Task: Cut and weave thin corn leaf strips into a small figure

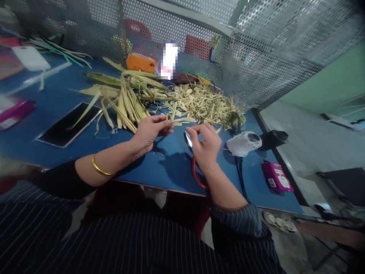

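My left hand [149,133] pinches a short piece of pale dried leaf [170,118] between thumb and fingers, above the near part of the blue table. To its right, my right hand [205,144] is closed, with its thumb and fingers pressed together; what it holds, if anything, is too small to tell. Red-handled scissors [195,173] lie under and beside my right hand, their blade showing at its left. Long pale green leaves [128,99] are spread behind my left hand. A heap of small leaf scraps [205,101] sits behind my right hand.
On the blue table [176,171] are a dark phone [70,125], a spool of white string [244,143], a black cylinder [273,139], a magenta pack [277,176] and an orange pack [141,62]. A perforated metal screen [182,26] stands behind. Someone's foot [279,222] shows at right.
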Available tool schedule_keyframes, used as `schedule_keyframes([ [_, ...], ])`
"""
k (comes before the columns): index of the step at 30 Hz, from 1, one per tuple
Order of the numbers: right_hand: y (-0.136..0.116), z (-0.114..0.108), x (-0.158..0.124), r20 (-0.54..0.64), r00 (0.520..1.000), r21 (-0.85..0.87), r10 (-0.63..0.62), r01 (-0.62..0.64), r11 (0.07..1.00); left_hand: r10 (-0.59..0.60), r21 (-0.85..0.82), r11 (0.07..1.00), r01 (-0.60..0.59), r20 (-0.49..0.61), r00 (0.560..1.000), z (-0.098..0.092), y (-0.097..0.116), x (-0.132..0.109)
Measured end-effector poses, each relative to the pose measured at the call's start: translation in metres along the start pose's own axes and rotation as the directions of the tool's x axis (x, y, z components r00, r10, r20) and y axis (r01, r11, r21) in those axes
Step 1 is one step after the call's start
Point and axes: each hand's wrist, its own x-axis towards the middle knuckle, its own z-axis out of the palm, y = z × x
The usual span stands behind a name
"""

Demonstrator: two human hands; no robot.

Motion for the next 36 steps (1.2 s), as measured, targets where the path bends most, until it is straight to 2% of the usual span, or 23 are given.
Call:
schedule_keyframes([
  [2,0.000,0.007,-0.001,0.136,0.980,0.144,0.146,-0.165,0.976,0.012,0.006,1.000,-0.013,0.034,0.999,0.001,-0.001,-0.002],
  [5,0.000,0.015,-0.001,0.213,0.919,0.294,0.331,-0.383,0.876,-0.019,0.038,0.999,0.017,0.072,0.997,0.004,-0.004,-0.006],
  [9,-0.003,0.017,-0.002,0.237,0.883,0.349,0.406,-0.467,0.812,-0.040,0.085,0.996,0.036,0.047,0.998,0.006,-0.006,-0.008],
  [11,-0.006,0.017,-0.004,0.255,0.887,0.341,0.386,-0.456,0.822,-0.021,0.091,0.996,0.018,0.034,0.999,0.005,-0.007,-0.007],
  [12,-0.008,0.017,-0.005,0.257,0.903,0.321,0.344,-0.416,0.851,-0.017,0.085,0.996,0.014,0.030,0.999,0.005,-0.008,-0.006],
  [14,-0.011,0.017,-0.008,0.246,0.945,0.246,0.215,-0.276,0.929,-0.028,0.058,0.998,0.027,0.021,0.999,0.005,-0.009,-0.005],
  [16,-0.013,0.017,-0.010,0.239,0.966,0.184,0.102,-0.148,0.972,-0.051,0.012,0.999,0.050,0.015,0.999,0.005,-0.008,-0.004],
  [17,-0.013,0.017,-0.010,0.253,0.963,0.182,0.094,-0.142,0.973,-0.058,-0.015,0.998,0.058,0.008,0.998,0.005,-0.007,-0.004],
  [18,-0.012,0.017,-0.009,0.287,0.950,0.205,0.126,-0.189,0.960,-0.061,-0.041,0.997,0.061,-0.002,0.998,0.005,-0.006,-0.004],
  [19,-0.010,0.018,-0.009,0.331,0.925,0.249,0.185,-0.275,0.929,-0.059,-0.062,0.996,0.058,-0.013,0.998,0.005,-0.005,-0.004],
  [21,-0.006,0.020,-0.006,0.396,0.860,0.366,0.321,-0.468,0.804,-0.048,-0.088,0.995,0.045,-0.029,0.998,0.005,-0.003,-0.003],
  [23,-0.002,0.022,-0.004,0.380,0.826,0.484,0.416,-0.561,0.672,-0.039,-0.084,0.996,0.037,-0.021,0.999,0.005,-0.003,-0.003],
  [24,-0.001,0.023,-0.003,0.339,0.831,0.534,0.441,-0.556,0.637,-0.034,-0.075,0.997,0.033,-0.011,0.999,0.004,-0.003,-0.003],
  [26,-0.001,0.023,-0.003,0.239,0.862,0.585,0.448,-0.496,0.641,-0.032,-0.049,0.998,0.032,0.012,0.999,0.004,-0.005,-0.004],
  [29,-0.004,0.019,-0.003,0.132,0.923,0.580,0.362,-0.368,0.726,-0.026,-0.001,1.000,0.026,0.045,0.999,0.005,-0.008,-0.006],
  [32,-0.006,0.015,-0.002,0.030,0.979,0.519,0.203,-0.189,0.834,0.013,0.059,0.998,-0.017,0.078,0.997,0.006,-0.007,-0.008],
  [34,-0.007,0.014,-0.002,0.014,0.992,0.485,0.128,-0.119,0.867,0.040,0.096,0.994,-0.049,0.094,0.995,0.008,-0.004,-0.010],
  [36,-0.007,0.014,-0.001,0.072,0.986,0.501,0.153,-0.168,0.849,0.069,0.112,0.990,-0.081,0.106,0.992,0.009,-0.003,-0.011],
])
